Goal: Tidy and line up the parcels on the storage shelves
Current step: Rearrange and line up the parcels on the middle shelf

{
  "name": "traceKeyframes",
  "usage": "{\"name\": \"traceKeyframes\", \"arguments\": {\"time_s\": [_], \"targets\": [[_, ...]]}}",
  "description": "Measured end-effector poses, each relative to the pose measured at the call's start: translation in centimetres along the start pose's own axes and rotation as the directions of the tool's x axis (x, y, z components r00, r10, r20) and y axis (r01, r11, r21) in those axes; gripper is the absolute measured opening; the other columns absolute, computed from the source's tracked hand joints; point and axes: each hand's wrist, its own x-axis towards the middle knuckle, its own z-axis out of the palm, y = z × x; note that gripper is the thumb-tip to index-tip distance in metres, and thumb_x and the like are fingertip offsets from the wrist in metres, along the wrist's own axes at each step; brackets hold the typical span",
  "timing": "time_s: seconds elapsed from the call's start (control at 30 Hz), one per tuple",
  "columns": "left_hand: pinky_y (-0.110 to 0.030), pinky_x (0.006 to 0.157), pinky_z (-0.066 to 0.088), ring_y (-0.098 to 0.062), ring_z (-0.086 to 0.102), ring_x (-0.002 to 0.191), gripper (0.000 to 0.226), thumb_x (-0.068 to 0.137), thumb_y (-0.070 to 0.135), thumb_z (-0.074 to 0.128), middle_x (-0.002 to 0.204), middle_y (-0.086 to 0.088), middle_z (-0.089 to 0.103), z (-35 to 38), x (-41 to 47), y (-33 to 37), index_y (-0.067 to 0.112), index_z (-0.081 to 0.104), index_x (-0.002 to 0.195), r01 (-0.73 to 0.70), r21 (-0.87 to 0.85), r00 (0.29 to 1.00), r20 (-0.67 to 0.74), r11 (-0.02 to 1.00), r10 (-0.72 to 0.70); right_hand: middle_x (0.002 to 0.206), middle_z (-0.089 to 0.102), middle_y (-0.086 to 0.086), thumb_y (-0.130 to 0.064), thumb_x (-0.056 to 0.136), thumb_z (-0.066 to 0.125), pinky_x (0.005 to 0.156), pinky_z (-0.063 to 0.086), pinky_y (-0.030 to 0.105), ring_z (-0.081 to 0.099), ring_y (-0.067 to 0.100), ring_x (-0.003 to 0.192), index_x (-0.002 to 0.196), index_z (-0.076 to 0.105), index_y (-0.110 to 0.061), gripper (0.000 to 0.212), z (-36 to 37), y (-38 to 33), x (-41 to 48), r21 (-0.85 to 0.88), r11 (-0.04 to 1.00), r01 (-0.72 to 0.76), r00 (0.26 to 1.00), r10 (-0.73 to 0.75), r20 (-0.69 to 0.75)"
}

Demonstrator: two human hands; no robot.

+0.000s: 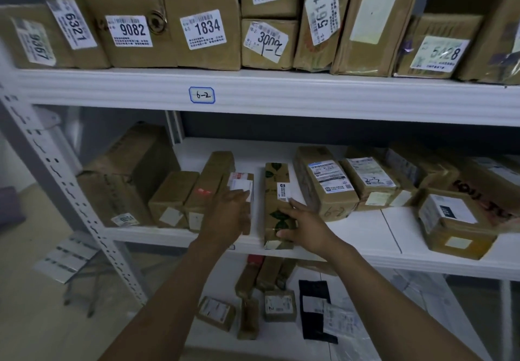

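Observation:
Brown parcels lie on the white middle shelf (363, 237). My left hand (226, 214) rests flat, fingers straight, on a small parcel with a white label (242, 185). A narrow gap separates that parcel from a long leaf-printed parcel (275, 180), whose front part my right hand (302, 224) touches with fingers spread and the thumb at its front end. Left of my hands stand a tall narrow box (211, 180) and a small box (173, 197). More labelled parcels (326, 180) lie askew to the right.
The upper shelf (253, 90), tagged 6-2, holds a row of numbered parcels (206, 28). The lower shelf holds small parcels (280, 304) and a black bag (315, 310). A big box (123, 175) fills the left end. A perforated upright (70, 192) stands at left.

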Motion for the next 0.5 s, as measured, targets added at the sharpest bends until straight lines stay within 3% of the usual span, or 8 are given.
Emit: {"name": "traceKeyframes", "arguments": {"time_s": [0.07,0.13,0.27,0.5], "targets": [[-0.038,0.114,0.025,-0.025,0.036,0.136,0.052,0.089,0.025,0.064,0.146,-0.006,0.045,-0.2,0.0,-1.4,0.016,0.05,0.138,0.024,0.096,0.999,0.044,0.995,-0.028,0.161,0.008,0.004,-0.026,0.087,0.071,0.117,0.015,0.023,0.013,0.015,0.147,0.148,0.036,-0.017,0.071,0.2,-0.4,0.7,-0.03,0.999,0.015,1.0,-0.015,0.013],[-0.035,0.115,0.019,-0.021,0.029,0.14,0.056,0.089,0.028,0.064,0.152,-0.002,0.037,0.0,0.0,-2.7,0.021,0.045,0.141,0.017,0.083,0.998,0.051,0.996,-0.022,0.161,0.008,0.005,-0.024,0.087,0.07,0.115,0.015,0.021,0.013,0.015,0.147,0.148,0.035,-0.018,0.07,0.3,-0.9,1.4,-0.05,0.999,0.018,1.0,-0.018,0.009],[-0.029,0.112,0.023,-0.019,0.032,0.139,0.05,0.091,0.024,0.063,0.15,0.0,0.04,0.0,0.2,-3.8,0.022,0.05,0.138,-0.019,-0.003,1.0,0.018,1.0,0.019,0.16,0.015,0.006,-0.024,0.086,0.07,0.113,0.016,0.018,0.015,0.014,0.147,0.143,0.044,-0.021,0.063,0.8,-1.8,2.5,-0.045,0.999,0.022,0.998,-0.025,-0.051],[-0.033,0.11,0.028,-0.02,0.034,0.135,0.054,0.087,0.031,0.066,0.146,0.0,0.042,0.6,0.9,-4.8,0.022,0.05,0.138,-0.076,0.03,0.997,-0.008,0.997,0.076,0.159,0.022,0.004,-0.027,0.085,0.072,0.114,0.022,0.021,0.025,0.014,0.143,0.137,0.053,-0.024,0.056,2.0,-2.5,3.4,-0.056,0.998,0.011,0.995,-0.016,-0.103]]}}
